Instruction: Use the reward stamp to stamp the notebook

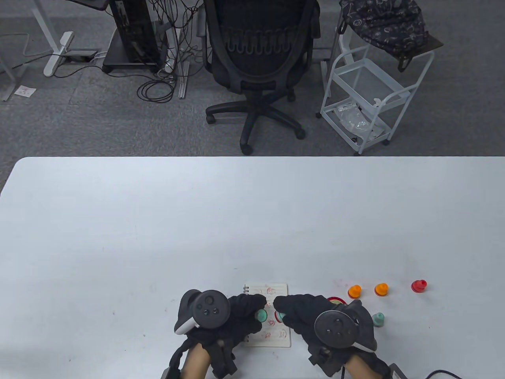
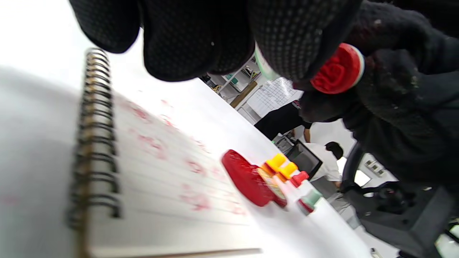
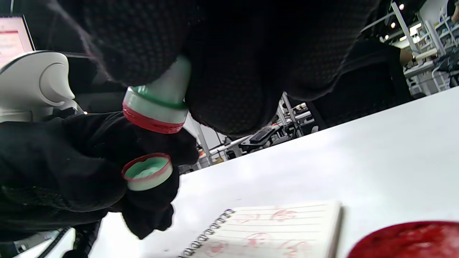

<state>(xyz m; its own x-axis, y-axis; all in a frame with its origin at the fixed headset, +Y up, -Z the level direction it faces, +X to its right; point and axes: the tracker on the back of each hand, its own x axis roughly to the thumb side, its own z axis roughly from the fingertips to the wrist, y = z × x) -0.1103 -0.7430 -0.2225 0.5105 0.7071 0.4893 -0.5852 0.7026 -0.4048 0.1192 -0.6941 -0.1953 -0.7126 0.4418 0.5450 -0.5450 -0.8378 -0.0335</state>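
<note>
Above the spiral notebook (image 1: pixel 272 316) near the table's (image 1: pixel 158 221) front edge, the right hand (image 1: pixel 311 316) grips a mint-green stamp (image 3: pixel 157 104), red face down, while the left hand (image 1: pixel 232 316) pinches what seems its cap (image 3: pixel 147 172). Wide bare tabletop lies beyond and leftward. Gloves hide most of the page; loose stamps (image 1: pixel 380 289) and a red ink pad (image 2: pixel 247 179) stand just right.

The small mint-green plastic reward stamp with a red inked face (image 3: pixel 156 109) hangs upright in the upper left of the right wrist view, off the paper. Its round mint cap (image 3: pixel 147 172) (red-rimmed) sits just below. The white spiral-bound lined notebook (image 1: pixel 276 339) lies flat, open, bottom centre of the table view, dotted with red prints.
</note>
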